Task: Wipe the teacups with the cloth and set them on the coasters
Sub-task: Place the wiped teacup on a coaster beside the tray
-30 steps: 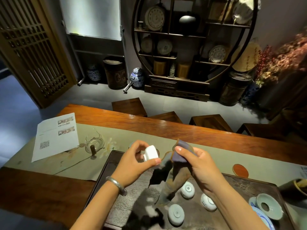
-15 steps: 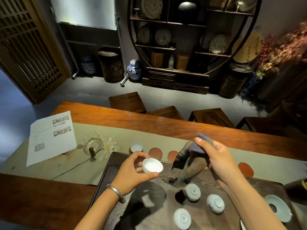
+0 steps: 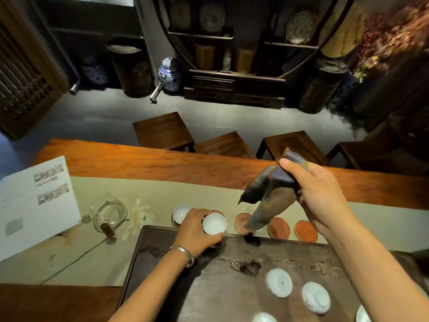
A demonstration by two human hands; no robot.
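Two hands over a long wooden tea table with a pale green cloth runner down the middle. Far left on the runner sits a white printed paper sheet, then a clear glass pitcher with a dark wooden handle, and a white flower just beside it. Next is a small white porcelain teacup already sitting upright on a coaster. Right next to that, the left hand, silver bangle on the wrist, pinches a second white teacup by its rim, mouth up, right over the next coaster, and I honestly can't tell if it's touching down or just above it. Moving right, three round reddish-brown coasters sit bare in a row along the far edge of the dark carved tea tray. The right hand is raised above them, fingers curled around a bunched dark blue-brown cloth that hangs down over the first bare coaster. On the tray near the right forearm, upside-down white teacups sit in a cluster, at least four, some cut off by the edge.
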